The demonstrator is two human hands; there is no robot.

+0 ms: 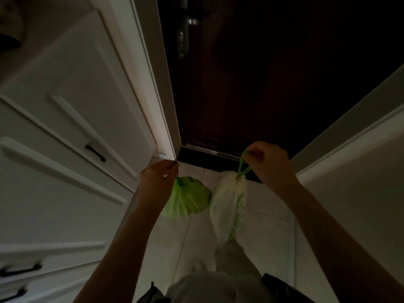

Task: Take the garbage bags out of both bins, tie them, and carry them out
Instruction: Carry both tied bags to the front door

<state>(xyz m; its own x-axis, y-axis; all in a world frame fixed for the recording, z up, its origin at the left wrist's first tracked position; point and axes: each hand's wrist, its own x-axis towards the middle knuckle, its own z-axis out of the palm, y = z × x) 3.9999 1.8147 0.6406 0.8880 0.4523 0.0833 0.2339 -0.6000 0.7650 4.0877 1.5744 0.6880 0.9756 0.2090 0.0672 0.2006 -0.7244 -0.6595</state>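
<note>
A small green garbage bag point(187, 200) hangs tied from my left hand point(158, 178), which is closed on its drawstring. To its right a longer white garbage bag point(229, 206) with green print hangs from green drawstring loops held in my right hand point(267, 162). Both bags dangle above the pale tiled floor, close together, just short of the dark door's threshold point(209, 157). Both arms reach forward from the bottom of the head view.
A dark brown door point(273, 84) with a metal handle and lock point(185, 29) stands shut straight ahead. White cabinets with black handles point(95, 153) line the left. A white wall with a skirting board point(349, 154) runs along the right. The corridor is dim and narrow.
</note>
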